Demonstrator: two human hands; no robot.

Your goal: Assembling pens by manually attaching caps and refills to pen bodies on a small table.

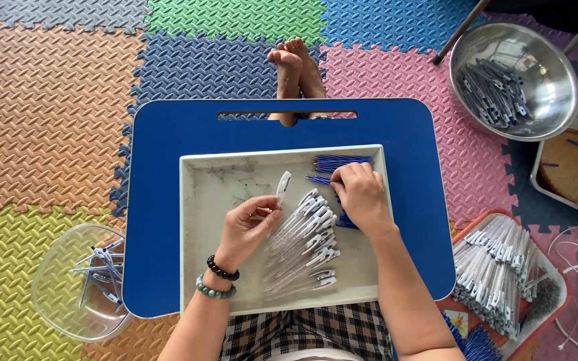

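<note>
The left hand [245, 227] had its fingers pinched together on a white pen barrel [281, 187], which stuck up and away from the fingertips over the grey tray [195, 200]. Just right of those fingers lay a row of white barrels [306, 244], side by side, clips pointing toward the right hand [361, 196]. That hand's fingers were curled down, tips together on a blue refill [318, 179]; more refills [341, 162] lay just beyond the knuckles, at the tray's far edge. The tray sat on a blue lap table [162, 167]. Well left of the left wrist stood a clear bowl [68, 294] with a few pens; far right of the right hand, a steel bowl [543, 60] and an orange tray of barrels [503, 274]
</note>
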